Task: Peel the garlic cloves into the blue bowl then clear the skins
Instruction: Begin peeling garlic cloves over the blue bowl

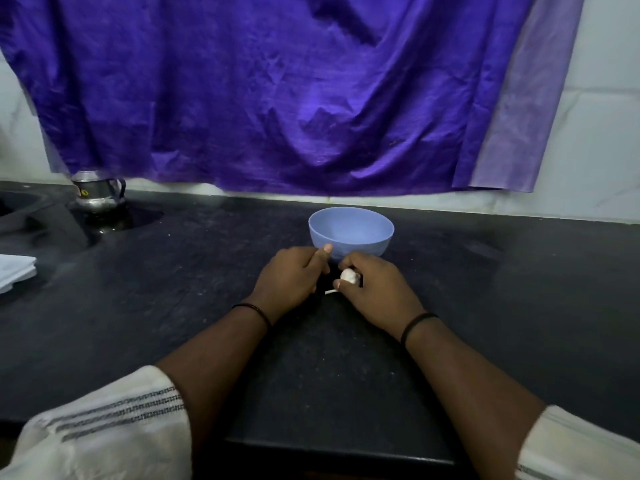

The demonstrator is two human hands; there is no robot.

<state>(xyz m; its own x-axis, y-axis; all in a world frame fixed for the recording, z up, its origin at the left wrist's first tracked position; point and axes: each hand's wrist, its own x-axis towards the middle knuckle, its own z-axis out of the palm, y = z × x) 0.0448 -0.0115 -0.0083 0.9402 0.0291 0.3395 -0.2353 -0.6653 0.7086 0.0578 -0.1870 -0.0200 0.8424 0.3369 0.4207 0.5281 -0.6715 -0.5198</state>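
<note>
A pale blue bowl (351,233) stands on the dark countertop (207,271), near the back wall. Just in front of it, my right hand (372,289) grips a white garlic piece (349,276) between thumb and curled fingers. A small white bit of skin (330,291) shows on the counter beside my right thumb. My left hand (292,277) sits close by on the left, fingers curled, thumb raised toward the bowl's wall. What the left fingers hold is hidden. The bowl's inside looks bare from this angle.
A steel pot (98,192) stands at the back left beside a sink recess (20,209). Folded white cloth (15,271) lies at the left edge. A purple cloth (277,91) hangs over the tiled wall behind the counter. The counter's front edge (329,452) lies between my forearms.
</note>
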